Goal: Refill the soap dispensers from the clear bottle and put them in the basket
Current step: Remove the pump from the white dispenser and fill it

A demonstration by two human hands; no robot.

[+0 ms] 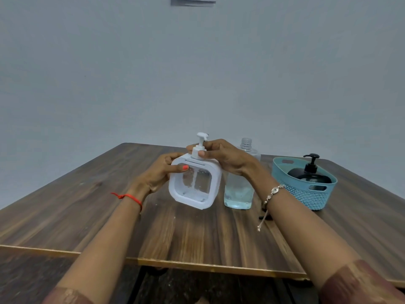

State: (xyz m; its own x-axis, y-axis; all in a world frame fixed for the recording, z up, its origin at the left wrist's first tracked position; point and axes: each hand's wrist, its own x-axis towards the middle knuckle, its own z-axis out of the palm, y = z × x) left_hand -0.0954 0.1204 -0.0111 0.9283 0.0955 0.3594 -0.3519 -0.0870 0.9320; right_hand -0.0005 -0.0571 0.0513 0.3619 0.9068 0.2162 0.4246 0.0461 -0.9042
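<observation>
- Head view: left hand grips the white soap dispenser by its side, tilted and lifted off the worktop; right hand pinches the pump collar.
- Risk: if the collar is not screwed tight, soap could leak when it is moved.
- The uncapped clear bottle stands just beside it, behind the right wrist; a careless swing could topple and spill it.
- The black dispenser already sits in the teal basket, leaving tight room.
</observation>
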